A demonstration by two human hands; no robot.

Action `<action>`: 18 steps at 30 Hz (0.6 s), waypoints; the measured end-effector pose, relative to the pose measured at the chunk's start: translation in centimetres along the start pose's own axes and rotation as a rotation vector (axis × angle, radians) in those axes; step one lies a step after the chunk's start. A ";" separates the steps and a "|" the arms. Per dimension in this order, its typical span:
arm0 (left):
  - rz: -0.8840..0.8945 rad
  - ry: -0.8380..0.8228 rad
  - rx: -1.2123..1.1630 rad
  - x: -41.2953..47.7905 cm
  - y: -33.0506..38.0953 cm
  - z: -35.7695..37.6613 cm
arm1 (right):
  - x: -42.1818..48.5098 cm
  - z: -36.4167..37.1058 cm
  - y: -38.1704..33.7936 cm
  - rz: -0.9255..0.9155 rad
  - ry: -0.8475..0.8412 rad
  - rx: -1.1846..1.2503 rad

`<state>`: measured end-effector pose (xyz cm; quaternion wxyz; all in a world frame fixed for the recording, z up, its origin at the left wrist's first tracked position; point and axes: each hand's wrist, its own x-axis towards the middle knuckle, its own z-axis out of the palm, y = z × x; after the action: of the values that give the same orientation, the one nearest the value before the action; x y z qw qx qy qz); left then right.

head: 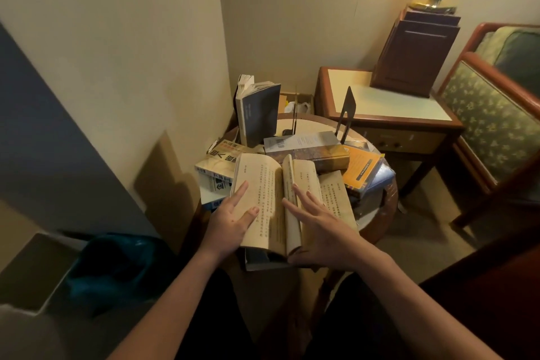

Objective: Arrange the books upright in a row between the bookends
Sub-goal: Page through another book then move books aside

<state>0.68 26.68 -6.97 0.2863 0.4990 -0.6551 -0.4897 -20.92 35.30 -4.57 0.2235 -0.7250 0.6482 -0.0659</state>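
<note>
Setting: I look down through the head camera at a small round table (310, 125) in a room corner, piled with books.
Open book (270, 199): it lies open on the near side of the pile, yellowed pages up with vertical print, its near edge hanging past the table rim toward me.
Left hand (233, 221): it rests flat on the left page, fingers straight and slightly apart, thumb laid along the page.
Right hand (323, 229): its fingers are spread wide over the right page; I cannot tell whether they touch the paper. The thumb sits at the book's near edge.
Upright book (258, 114): dark cover, standing on end at the far left of the table, its pages fanned a little at the top.
Thin bookend (295, 114): seen edge-on, upright, just right of the upright book.
Dark bookend (346, 109): upright and pointed, well apart from the thin one, at the far right of the table.
Flat books: a yellow book (217, 161) with large characters lies left of the open one; a brown book (315, 152) lies behind it, reaching the foot of the dark bookend; an orange book (361, 169) lies to the right.
Surroundings: a side table (388, 104) stands behind, carrying a wooden box (415, 50); a patterned armchair (496, 117) is at right.
</note>
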 end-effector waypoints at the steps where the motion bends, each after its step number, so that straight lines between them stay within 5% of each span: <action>1: -0.011 -0.001 -0.011 0.0 -0.1 -0.1 | 0.0 0.0 0.0 0.003 0.008 0.007; 18: -0.120 -0.026 -0.109 0.3 -1.5 -0.5 | -0.8 1.0 -1.4 0.089 0.166 0.060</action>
<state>1.62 26.21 -8.19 0.2749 0.5145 -0.6001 -0.5473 -19.39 36.36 -4.73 0.1933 -0.6807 0.6936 -0.1349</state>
